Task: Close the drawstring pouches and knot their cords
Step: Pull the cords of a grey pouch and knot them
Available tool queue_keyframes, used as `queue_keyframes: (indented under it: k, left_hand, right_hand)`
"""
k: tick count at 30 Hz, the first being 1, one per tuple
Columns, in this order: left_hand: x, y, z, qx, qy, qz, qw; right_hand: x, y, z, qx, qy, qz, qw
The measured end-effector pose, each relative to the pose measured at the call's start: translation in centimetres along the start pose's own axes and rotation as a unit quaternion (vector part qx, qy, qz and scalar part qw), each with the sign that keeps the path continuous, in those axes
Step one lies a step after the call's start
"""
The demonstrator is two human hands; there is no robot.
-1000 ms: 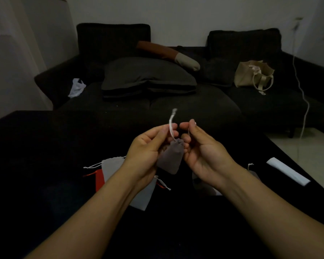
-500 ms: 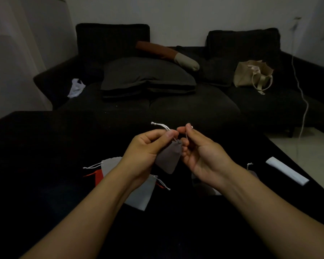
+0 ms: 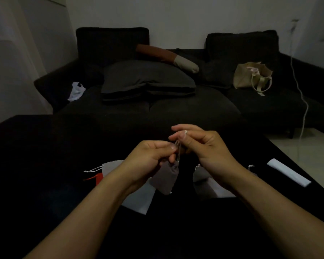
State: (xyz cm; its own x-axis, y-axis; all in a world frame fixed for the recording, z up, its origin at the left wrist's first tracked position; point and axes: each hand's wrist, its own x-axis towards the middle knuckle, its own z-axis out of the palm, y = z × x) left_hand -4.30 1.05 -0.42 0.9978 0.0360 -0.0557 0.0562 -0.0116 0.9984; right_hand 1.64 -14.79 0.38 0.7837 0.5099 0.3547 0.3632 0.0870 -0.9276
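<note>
Nearest, both forearms reach in from about 6 o'clock over the dark table (image 3: 45, 146). The left hand (image 3: 148, 159) has its fingers curled, thumb and forefinger pinching the neck of a small grey pouch (image 3: 166, 177), which hangs in the air just below the two hands, above the table. At 1 o'clock from it, the right hand (image 3: 204, 146) pinches the pale cord (image 3: 178, 148) between thumb and fingertips, its other fingers spread loosely; the cord is blurred, so whether a loop is already formed is hard to tell.

The step in hand looks like knotting this pouch's cord. The next move likely calls for passing the free end through a loop and drawing it snug while the left hand holds the neck closed.

On the table beyond, at 9 o'clock of the pouch, lie a light grey pouch (image 3: 110, 166) and a red one (image 3: 99, 178); at 3 o'clock lies another grey pouch (image 3: 200, 173). Farthest, at 12 o'clock, stands a dark sofa (image 3: 176, 113).
</note>
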Motion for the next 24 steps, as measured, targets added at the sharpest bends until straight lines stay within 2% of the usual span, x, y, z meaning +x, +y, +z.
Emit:
queue_keyframes:
  k: [3,7,10,16,24]
  left_hand:
    - [-0.4,0.1,0.7,-0.001,-0.042,-0.008,0.999]
    - [-0.9,0.3,1.0,0.022,-0.047,-0.003,0.999]
    - [-0.8,-0.2,1.0,0.069,-0.021,0.0,0.997]
    - [0.0,-0.6,1.2,0.011,0.058,0.012,0.998]
    - [0.3,-1.2,1.4,-0.047,0.122,0.026,0.991]
  right_hand:
    - [-0.2,-0.3,-0.2,0.013,-0.03,0.007,0.999]
    - [-0.2,0.3,0.0,0.002,-0.033,0.02,0.999]
    - [0.0,0.4,-0.1,-0.022,-0.027,0.045,0.998]
    - [0.4,0.8,-1.1,0.055,-0.01,0.137,0.989]
    - [0.2,0.3,-0.7,0.067,0.068,0.128,0.987]
